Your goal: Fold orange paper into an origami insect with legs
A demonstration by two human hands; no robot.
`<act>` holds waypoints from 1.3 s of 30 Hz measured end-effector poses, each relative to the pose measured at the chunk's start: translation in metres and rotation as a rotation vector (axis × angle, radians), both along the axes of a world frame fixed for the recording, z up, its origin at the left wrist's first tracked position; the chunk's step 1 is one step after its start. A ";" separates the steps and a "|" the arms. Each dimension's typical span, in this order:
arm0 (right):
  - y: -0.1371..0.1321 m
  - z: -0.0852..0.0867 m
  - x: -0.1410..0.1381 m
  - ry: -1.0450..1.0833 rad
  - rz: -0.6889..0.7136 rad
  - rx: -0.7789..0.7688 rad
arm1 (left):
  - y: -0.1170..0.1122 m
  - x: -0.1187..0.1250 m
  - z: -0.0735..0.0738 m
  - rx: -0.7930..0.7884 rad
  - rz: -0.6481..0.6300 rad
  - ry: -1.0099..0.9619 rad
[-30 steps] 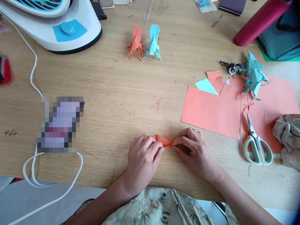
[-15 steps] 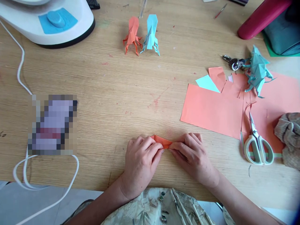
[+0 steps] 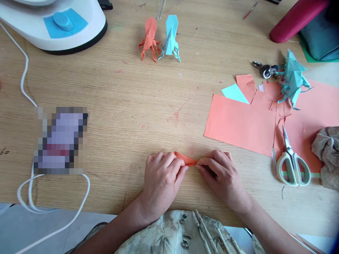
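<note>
Between my hands, close to the table's front edge, is a small folded piece of orange paper [image 3: 186,158]. My left hand [image 3: 162,180] pinches its left part, and the fingers cover much of it. With thumb and fingertips, my right hand [image 3: 224,176] grips the narrow right end. Farther back stand an orange folded paper figure [image 3: 150,35] with thin legs and a light blue one [image 3: 171,35] beside it.
At right, scissors [image 3: 292,162] lie on orange paper sheets [image 3: 238,120], near a blue paper figure [image 3: 293,79], keys [image 3: 266,70] and a grey cloth [image 3: 329,155]. A blurred phone [image 3: 60,141], white cable [image 3: 87,197] and white appliance [image 3: 71,24] occupy the left.
Both hands have shifted slightly to the right with the folded paper. Its right end now looks narrower. The view has moved a little; the other things stay in place.
</note>
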State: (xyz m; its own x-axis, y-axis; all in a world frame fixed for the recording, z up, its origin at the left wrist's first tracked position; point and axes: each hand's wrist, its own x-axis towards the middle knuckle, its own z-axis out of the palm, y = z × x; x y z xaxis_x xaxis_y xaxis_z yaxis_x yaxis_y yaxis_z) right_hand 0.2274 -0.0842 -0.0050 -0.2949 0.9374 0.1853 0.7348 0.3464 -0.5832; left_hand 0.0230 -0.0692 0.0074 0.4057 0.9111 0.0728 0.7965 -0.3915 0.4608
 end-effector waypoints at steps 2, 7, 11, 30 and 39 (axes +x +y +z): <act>-0.002 0.000 0.003 0.005 -0.012 0.001 | 0.001 0.001 0.000 -0.019 0.014 -0.018; -0.005 -0.001 0.010 0.034 -0.011 -0.027 | 0.001 0.001 -0.001 -0.053 0.027 -0.048; -0.005 0.000 0.009 0.056 -0.019 -0.043 | 0.002 0.001 -0.001 -0.061 0.026 -0.070; 0.000 0.001 -0.004 0.024 -0.027 -0.096 | 0.003 0.002 0.000 -0.075 0.045 -0.092; -0.002 0.001 0.002 0.001 -0.056 -0.084 | 0.004 0.006 0.002 -0.099 0.085 -0.069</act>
State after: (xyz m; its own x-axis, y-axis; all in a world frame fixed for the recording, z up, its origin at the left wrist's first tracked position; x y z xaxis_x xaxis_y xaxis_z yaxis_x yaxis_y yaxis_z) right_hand 0.2292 -0.0859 -0.0036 -0.2409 0.9648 0.1055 0.7510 0.2541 -0.6094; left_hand 0.0291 -0.0650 0.0092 0.3243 0.9459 0.0060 0.7899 -0.2743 0.5485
